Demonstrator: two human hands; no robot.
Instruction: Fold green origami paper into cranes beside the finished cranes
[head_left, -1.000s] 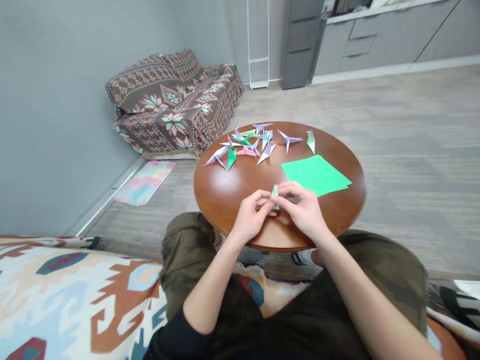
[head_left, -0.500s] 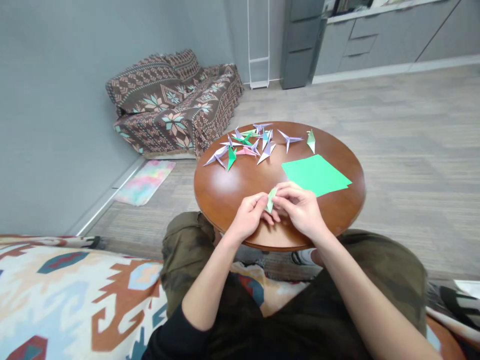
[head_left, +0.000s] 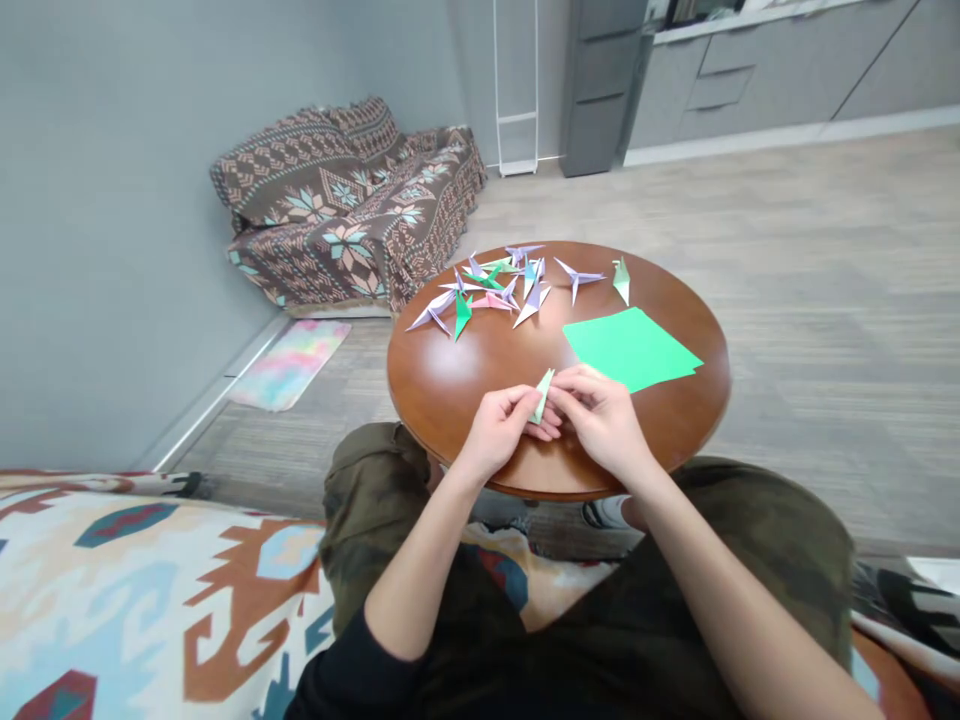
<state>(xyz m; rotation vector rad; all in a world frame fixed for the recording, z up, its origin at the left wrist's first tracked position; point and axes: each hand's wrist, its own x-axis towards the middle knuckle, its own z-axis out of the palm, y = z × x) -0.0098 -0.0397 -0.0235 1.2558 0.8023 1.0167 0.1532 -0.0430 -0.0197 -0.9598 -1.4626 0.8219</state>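
Over the near edge of a round brown wooden table (head_left: 450, 385), both my hands pinch a small folded piece of pale green paper (head_left: 541, 394). My left hand (head_left: 501, 430) grips its lower left side with fingers curled. My right hand (head_left: 602, 418) presses its right side with closed fingertips. The paper's pointed tip sticks up between the two hands. A stack of flat green paper sheets (head_left: 630, 348) lies just beyond my right hand.
Several folded paper shapes (head_left: 495, 285) in purple, green and pink lie at the table's far side, with one pale green shape (head_left: 622, 279) apart to the right. A patterned sofa (head_left: 345, 200) stands behind at the left. A patterned blanket (head_left: 150, 590) covers the seat beside my legs.
The folded green piece has turned from lying low between my fingers to pointing up and to the right. Both hands stayed at the same spot on the table's near edge.
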